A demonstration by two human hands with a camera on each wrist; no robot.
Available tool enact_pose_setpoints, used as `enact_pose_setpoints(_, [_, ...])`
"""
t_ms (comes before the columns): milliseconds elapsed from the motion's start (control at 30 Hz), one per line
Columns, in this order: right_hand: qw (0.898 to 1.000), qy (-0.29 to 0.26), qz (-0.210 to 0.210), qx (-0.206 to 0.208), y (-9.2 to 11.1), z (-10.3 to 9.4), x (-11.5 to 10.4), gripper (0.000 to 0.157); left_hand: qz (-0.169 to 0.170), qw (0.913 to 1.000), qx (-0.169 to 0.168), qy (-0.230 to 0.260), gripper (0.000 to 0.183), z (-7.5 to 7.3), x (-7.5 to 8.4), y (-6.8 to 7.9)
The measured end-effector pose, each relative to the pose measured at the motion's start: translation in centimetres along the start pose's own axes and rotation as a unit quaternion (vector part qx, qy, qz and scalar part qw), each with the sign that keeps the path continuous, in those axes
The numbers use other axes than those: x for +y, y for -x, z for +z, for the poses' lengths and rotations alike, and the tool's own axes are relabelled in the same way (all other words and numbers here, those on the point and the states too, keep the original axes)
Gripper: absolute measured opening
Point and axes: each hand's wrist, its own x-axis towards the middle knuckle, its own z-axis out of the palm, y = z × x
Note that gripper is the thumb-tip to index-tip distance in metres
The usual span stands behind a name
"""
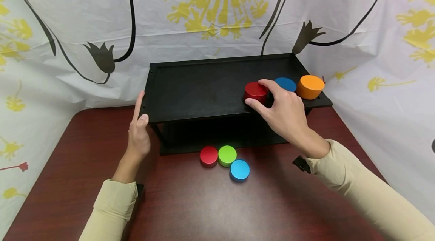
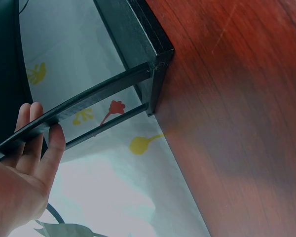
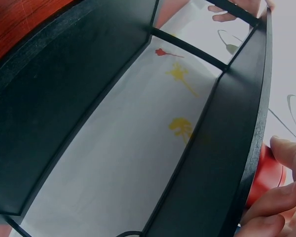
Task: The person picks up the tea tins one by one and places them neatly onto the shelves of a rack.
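Observation:
On the top of a black two-tier shelf (image 1: 200, 86), a dark red round disc (image 1: 255, 91) sits near the front edge. My right hand (image 1: 287, 110) holds this disc between thumb and fingers; in the right wrist view the red disc (image 3: 269, 177) shows partly behind my fingers (image 3: 276, 202). Just right of it are a blue disc (image 1: 285, 84), partly hidden by the hand, and a taller orange cylinder (image 1: 310, 87). With its fingers fairly straight, my left hand (image 1: 138, 135) touches the shelf's left side; the left wrist view shows fingers (image 2: 52, 153) against a side bar (image 2: 93, 96).
Three more discs lie on the brown wooden table (image 1: 190, 210) in front of the shelf: red (image 1: 209, 156), green (image 1: 227, 155) and light blue (image 1: 239, 170). A white cloth (image 1: 217, 18) with printed flowers hangs behind and at both sides.

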Motion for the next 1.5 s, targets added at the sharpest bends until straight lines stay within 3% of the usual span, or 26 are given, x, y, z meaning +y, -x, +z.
enact_pose_setpoints(733, [1.0, 0.018, -0.01, -0.006, -0.5, 0.4, 0.1, 0.059, 0.008, 1.0, 0.001, 0.003, 0.066, 0.0, -0.1, 0.0])
enact_pose_setpoints(1000, [1.0, 0.022, -0.012, -0.008, -0.5, 0.5, 0.1, 0.059, -0.003, 1.0, 0.001, -0.003, 0.066, 0.0, -0.1, 0.1])
enact_pose_setpoints(1500, [0.999, -0.017, -0.023, 0.034, 0.8, -0.2, 0.3, 0.064, 0.012, 0.9999, 0.001, 0.007, 0.066, 0.0, -0.1, 0.0])
